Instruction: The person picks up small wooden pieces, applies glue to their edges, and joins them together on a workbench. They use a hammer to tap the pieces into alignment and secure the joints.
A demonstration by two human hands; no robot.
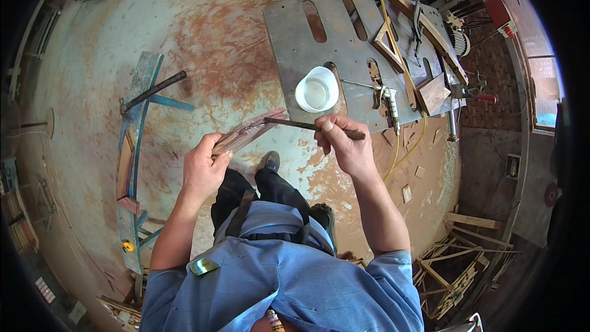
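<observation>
- The floor (203, 0), pale and streaked with reddish-brown dust, spreads under everything.
- A grey metal table (289, 37) with long slots stands ahead and to the right, with wooden pieces and tools on its far side.
- A narrow blue bench (129, 230) runs along the left, well apart from the table.
- A white tub (299, 96) sits at the near left corner of the table, its open top facing up.
- The right hand (344, 144) is closed, thumb and fingers pinched round a thin dark tool (295, 124).
- The left hand (206, 166) grips the near end of a reddish-brown wooden piece (241, 136), thumb on top and fingers curled beneath it.
- That piece is held up in front of the body, slanting toward the tub; the tool's tip meets its upper face near the far end.
- An air gun (392, 101) lies on the table to the right of the tub.
- A dark hammer (157, 91) rests across the bench.
- A small yellow disc (128, 246) lies near the bench's lower end.
</observation>
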